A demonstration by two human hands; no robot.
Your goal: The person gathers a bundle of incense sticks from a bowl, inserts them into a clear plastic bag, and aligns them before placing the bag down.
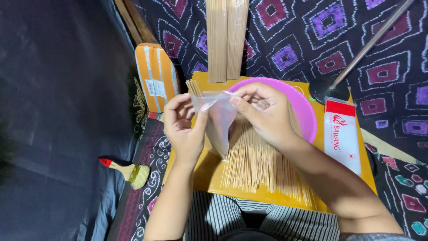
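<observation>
- left hand (185, 127) and right hand (263, 111) pinch clear plastic bag (218, 118) open
- thin sticks (258, 160) piled on yellow board (209, 174)
- pink bowl (305, 114) behind
- paintbrush (129, 171) at left

I see the desk (209, 176) right before me, with loose sticks (256, 163) spread on it. Above them my left hand (185, 127) and right hand (265, 114) pinch a plastic bag (218, 120) between them. The bowl (305, 114) sits behind the right hand, a stick bundle (226, 38) stands behind that, apparently upright. A packet (341, 134) lies right, a brush (129, 172) left on the floor.
</observation>
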